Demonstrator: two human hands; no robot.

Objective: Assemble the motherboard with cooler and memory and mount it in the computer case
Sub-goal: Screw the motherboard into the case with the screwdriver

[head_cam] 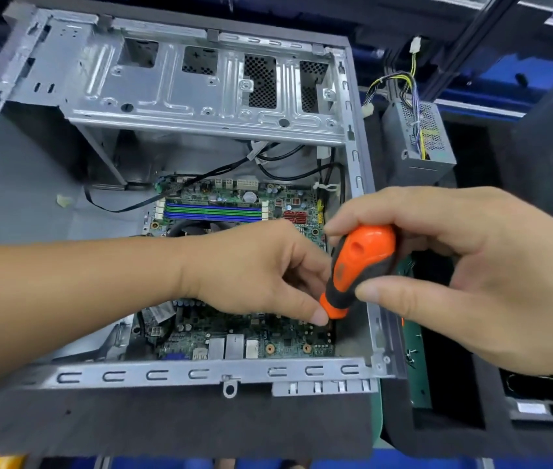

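Note:
The open grey computer case [200, 374] lies on its side with the green motherboard [234, 343] inside it. Blue and green memory slots [212, 212] show at the board's far side. The cooler is mostly hidden under my left forearm. My right hand [464, 275] grips the handle of an orange and black screwdriver [356, 265], which points down at the board's right edge. My left hand [268, 275] pinches the lower end of the screwdriver near its shaft, at the board surface. The tip and any screw are hidden by my fingers.
A grey power supply [417, 140] with a bundle of coloured wires stands right of the case. Black cables [220, 170] run across the case interior above the board. Black foam trays [454, 384] with cut-outs lie to the right. The drive cage [183, 82] spans the case's far side.

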